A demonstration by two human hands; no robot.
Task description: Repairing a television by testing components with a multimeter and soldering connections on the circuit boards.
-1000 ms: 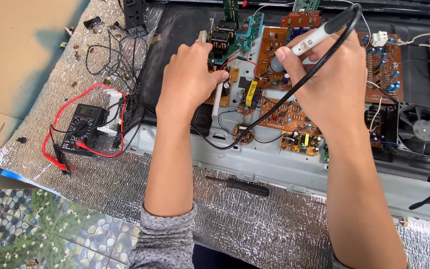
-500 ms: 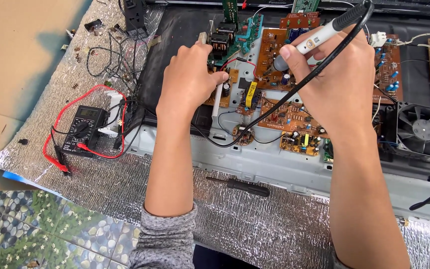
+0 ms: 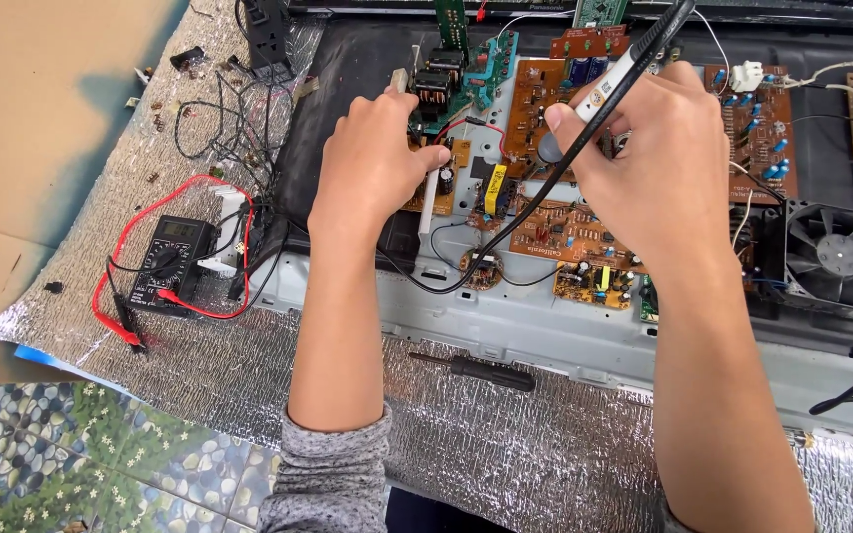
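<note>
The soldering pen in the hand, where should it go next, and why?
Probably a small dip of the tip down onto the brown circuit board. The right hand holds the soldering pen tilted just above it, while the left hand pinches something small beside it, so both hands look ready.

An electronics repair spot set up on a floor, more home workbench than fitted workshop.

An opened appliance chassis [image 3: 565,331] lies flat with its brown circuit boards [image 3: 565,232] bared, and a black cooling fan [image 3: 838,257] sits at its right end. Left of the chassis a black multimeter [image 3: 172,259] rests with red and black leads looped around it, and loose wires and small parts are scattered behind that. A black screwdriver [image 3: 491,372] lies just in front of the chassis. Everything sits on a sheet of silver foil padding [image 3: 505,454], with flattened cardboard [image 3: 22,148] to its left and pebble-patterned flooring [image 3: 81,464] at the near left corner.
</note>
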